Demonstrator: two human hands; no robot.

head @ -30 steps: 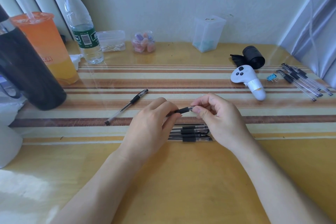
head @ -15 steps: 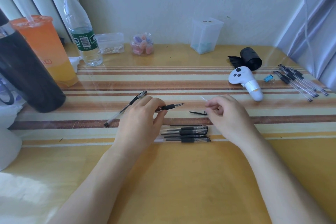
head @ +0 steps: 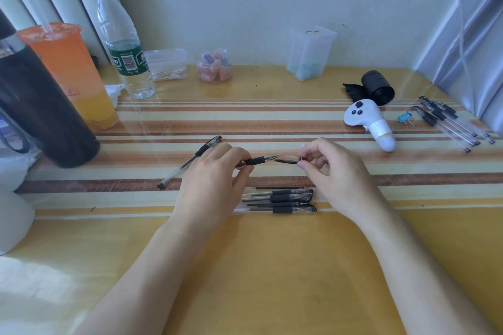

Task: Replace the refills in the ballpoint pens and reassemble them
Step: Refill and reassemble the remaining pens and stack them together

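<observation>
Black rubber sleeve and bare metal tip show on the pen (head: 257,161), pinched in the left hand (head: 215,185) just above the table (head: 272,266). A second ago both hands met on it; now its clear cap (head: 288,160) is off, held closed in the grip of the right hand (head: 337,171), a small gap from the tip. That likely frees the pen for unscrewing and a fresh refill. Below lie more capped pens (head: 283,201) in a row; one pen (head: 190,162) lies to the left, another bundle of pens (head: 449,122) far right.
</observation>
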